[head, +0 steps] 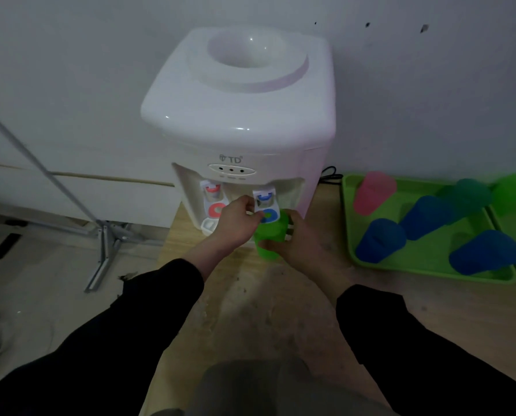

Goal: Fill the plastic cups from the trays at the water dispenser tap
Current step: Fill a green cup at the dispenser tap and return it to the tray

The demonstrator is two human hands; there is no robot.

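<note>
We are on the filling step. Our right hand [298, 238] is gripping the green cup [270, 240] under the blue tap [267, 205] at twelve o'clock, and our left hand [235, 223] is pinching its lever. Next, we judge, comes releasing the lever and carrying the cup level to the tray [351, 235] at three o'clock.

Your green cup [270, 240] is upright right under the blue tap [267, 205] of the white water dispenser [238, 109]. Your right hand [298, 244] holds the cup and your left hand [235, 223] pinches the tap. On the green tray [348, 223] at the worktop's right side, a pink cup [373, 192] sits in the far left corner, a teal cup [471, 196] sits by the far edge, and three blue cups [381, 240] sit nearer you.
</note>
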